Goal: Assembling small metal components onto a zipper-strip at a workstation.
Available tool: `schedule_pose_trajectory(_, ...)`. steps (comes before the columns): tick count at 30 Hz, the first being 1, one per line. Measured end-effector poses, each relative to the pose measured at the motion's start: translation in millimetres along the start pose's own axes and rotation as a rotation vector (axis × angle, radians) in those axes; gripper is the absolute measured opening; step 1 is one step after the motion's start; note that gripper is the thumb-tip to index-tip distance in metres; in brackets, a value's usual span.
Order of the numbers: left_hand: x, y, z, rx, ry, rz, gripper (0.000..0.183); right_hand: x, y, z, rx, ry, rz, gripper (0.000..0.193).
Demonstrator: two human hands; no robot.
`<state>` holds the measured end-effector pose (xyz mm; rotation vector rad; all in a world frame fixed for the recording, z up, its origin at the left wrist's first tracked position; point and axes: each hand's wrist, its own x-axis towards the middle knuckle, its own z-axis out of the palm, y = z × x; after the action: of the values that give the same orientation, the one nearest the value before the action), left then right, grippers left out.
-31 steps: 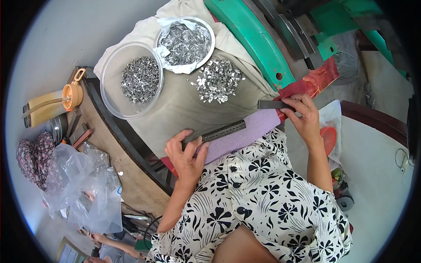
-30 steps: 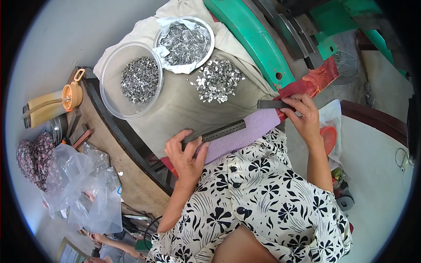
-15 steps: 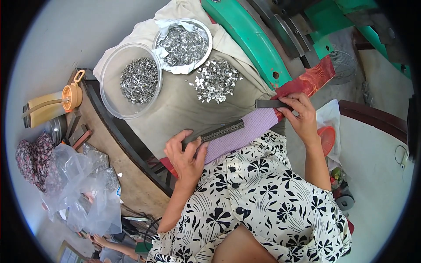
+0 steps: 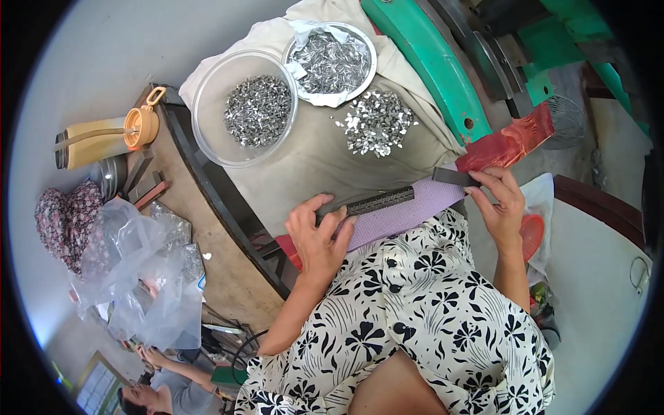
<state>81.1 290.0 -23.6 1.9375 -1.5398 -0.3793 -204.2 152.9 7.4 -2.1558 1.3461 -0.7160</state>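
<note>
My left hand [image 4: 318, 235] is closed on the left end of a dark slotted metal bar [image 4: 380, 201], which lies along a purple woven pad [image 4: 394, 223] in front of my body. Between thumb and fingers, my right hand [image 4: 499, 200] pinches a short, flat dark bar [image 4: 451, 177]. That bar is over the pad's right end, a little apart from the slotted bar. Beyond the pad is a heap of small metal pieces [image 4: 379, 124] on a greyish cloth [image 4: 304, 176].
A clear plastic tub [image 4: 200, 128] and a lined metal bowl [image 4: 372, 69] hold small metal parts. A green machine frame [image 4: 432, 69] stands at far right. On the left, a wooden table [image 4: 228, 277] bears plastic bags [image 4: 159, 297] and an orange-lidded bottle [image 4: 97, 146]. Another person [image 4: 183, 391] is at lower left.
The whole scene has shifted rightward in view. The short bar in my right hand has tilted and come over the purple pad. The other person's head has come into view.
</note>
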Motion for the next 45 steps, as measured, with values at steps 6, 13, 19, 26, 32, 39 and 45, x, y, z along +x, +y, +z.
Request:
schedule_pose_trajectory(6, 0, -1, 0, 0.006, 0.009, 0.012, 0.025, 9, -17, 8, 0.010, -0.025, -0.071, 0.028)
schedule_pose_trajectory(13, -1, 0, -1, 0.009, 0.010, 0.010, 0.024, 12, -18, 12, -0.004, -0.034, -0.076, 0.030)
schedule_pose_trajectory(19, 1, 0, -1, -0.020, 0.002, -0.010, 0.026, 25, -22, 27, -0.098, -0.013, -0.158, 0.026)
schedule_pose_trajectory(26, 0, 0, -2, 0.005, -0.005, -0.014, 0.024, 25, -24, 30, -0.092, -0.042, -0.133, 0.026)
schedule_pose_trajectory(32, 0, 0, -1, -0.008, -0.010, -0.018, 0.023, 28, -36, 25, -0.065, -0.079, -0.137, 0.027)
schedule_pose_trajectory(39, -1, 0, 0, 0.011, 0.005, 0.018, 0.027, 30, -32, 29, -0.074, -0.085, -0.133, 0.028)
schedule_pose_trajectory(45, -2, 0, 0, 0.026, 0.018, 0.014, 0.024, 30, -25, 35, -0.081, -0.084, -0.143, 0.030)
